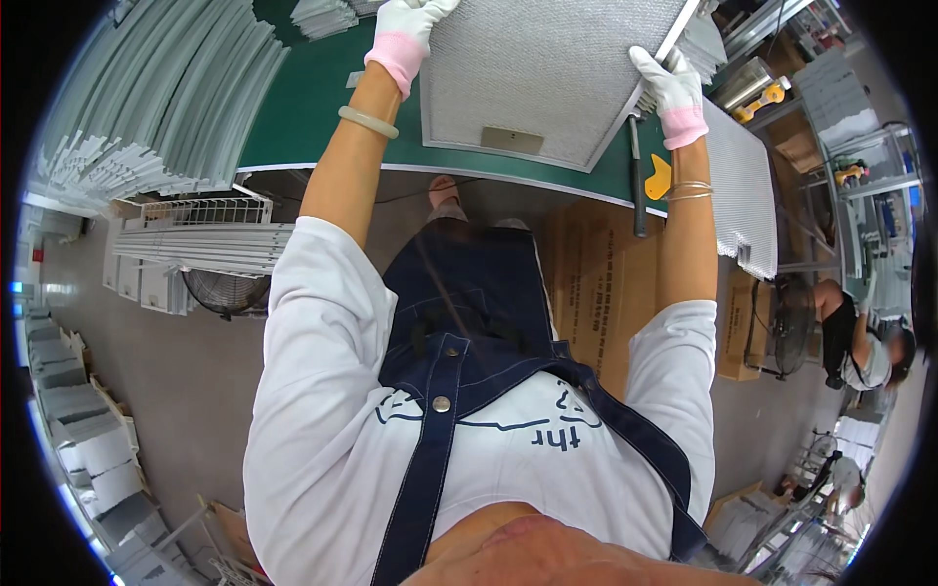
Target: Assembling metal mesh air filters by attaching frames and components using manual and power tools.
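Observation:
A silver mesh filter panel (547, 73) in a thin metal frame lies on the green tabletop (293, 122), with a small plain plate on its near edge. My left hand (412, 27), in a white glove with a pink cuff, is closed on the panel's far left part; its fingertips are partly cut off by the picture's top edge. On the right side, my gloved right hand (674, 93) holds the frame, thumb over the rim and the other fingers outside it. Below that hand are a hammer (638, 181), its handle past the table edge, and a yellow scraper-like piece (659, 177).
Long pale frame strips (186, 88) are stacked high at the left. A silver mesh sheet (738, 186) stands right of the table. Below are a cardboard box (606, 283) and floor fans (787, 322). Another person (870, 352) sits at the far right.

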Available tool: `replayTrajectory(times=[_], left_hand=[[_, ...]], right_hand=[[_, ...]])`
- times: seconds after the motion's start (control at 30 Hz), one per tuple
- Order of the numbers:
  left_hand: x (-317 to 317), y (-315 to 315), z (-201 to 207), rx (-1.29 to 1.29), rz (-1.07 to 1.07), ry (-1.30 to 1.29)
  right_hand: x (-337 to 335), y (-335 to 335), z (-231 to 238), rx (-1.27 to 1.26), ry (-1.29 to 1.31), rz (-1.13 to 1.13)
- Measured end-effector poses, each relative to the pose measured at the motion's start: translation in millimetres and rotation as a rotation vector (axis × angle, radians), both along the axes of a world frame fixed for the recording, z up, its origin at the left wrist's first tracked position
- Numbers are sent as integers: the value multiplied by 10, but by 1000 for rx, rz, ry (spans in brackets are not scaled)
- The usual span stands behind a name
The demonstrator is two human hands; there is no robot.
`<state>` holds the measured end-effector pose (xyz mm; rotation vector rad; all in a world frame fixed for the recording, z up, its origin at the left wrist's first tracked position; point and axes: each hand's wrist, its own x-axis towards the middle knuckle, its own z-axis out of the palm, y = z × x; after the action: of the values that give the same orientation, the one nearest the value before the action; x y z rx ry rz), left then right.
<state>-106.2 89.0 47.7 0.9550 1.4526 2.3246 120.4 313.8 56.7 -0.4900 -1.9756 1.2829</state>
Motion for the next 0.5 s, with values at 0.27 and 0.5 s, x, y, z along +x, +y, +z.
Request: replayTrajectory(times=[0.27,0.5], left_hand=[[70,-99,-33,34,32,130],[63,-186,62,-392,293,384]], right_hand=[[11,-110,-35,35,49,51],[-21,18,-140,-29,104,120]])
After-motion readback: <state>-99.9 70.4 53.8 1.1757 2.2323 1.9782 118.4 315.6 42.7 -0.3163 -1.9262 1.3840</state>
